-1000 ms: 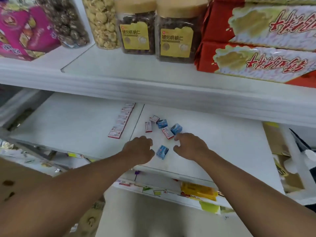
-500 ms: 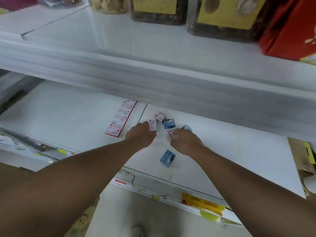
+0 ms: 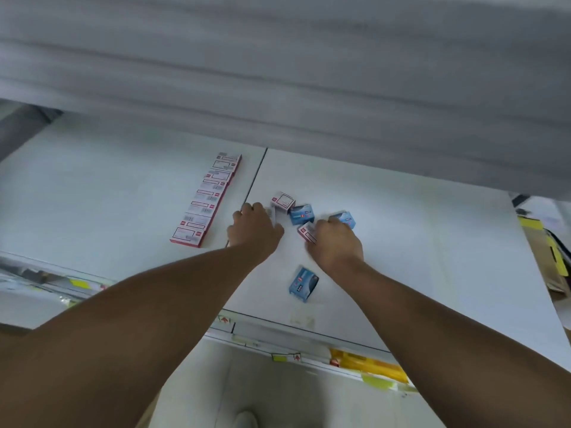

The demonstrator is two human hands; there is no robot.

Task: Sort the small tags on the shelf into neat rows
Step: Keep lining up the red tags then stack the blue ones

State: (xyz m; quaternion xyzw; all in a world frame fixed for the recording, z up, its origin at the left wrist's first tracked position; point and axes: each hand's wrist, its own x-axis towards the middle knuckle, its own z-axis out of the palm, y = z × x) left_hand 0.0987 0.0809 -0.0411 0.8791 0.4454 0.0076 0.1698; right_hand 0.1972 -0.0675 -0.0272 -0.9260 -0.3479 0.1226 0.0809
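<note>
White shelf (image 3: 401, 242) carries one finished row of red tags (image 3: 205, 200) at left; loose tags lie scattered right of the seam. Left hand (image 3: 253, 228) curls over a red tag (image 3: 272, 214); right hand (image 3: 335, 242) curls over another red tag (image 3: 306, 232); whether either pinches cannot be told. Gathering appears under way. Next: extend the row, then align blue tags (image 3: 302, 214), including the stray (image 3: 303, 284) nearest the shelf's front edge.

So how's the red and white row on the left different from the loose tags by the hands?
The red and white row lies flat, edge to edge, in one straight line; the loose tags are scattered at mixed angles. The row is one colour; the loose ones mix blue with red and white. No hand touches the row. Both sit on the white shelf.
</note>
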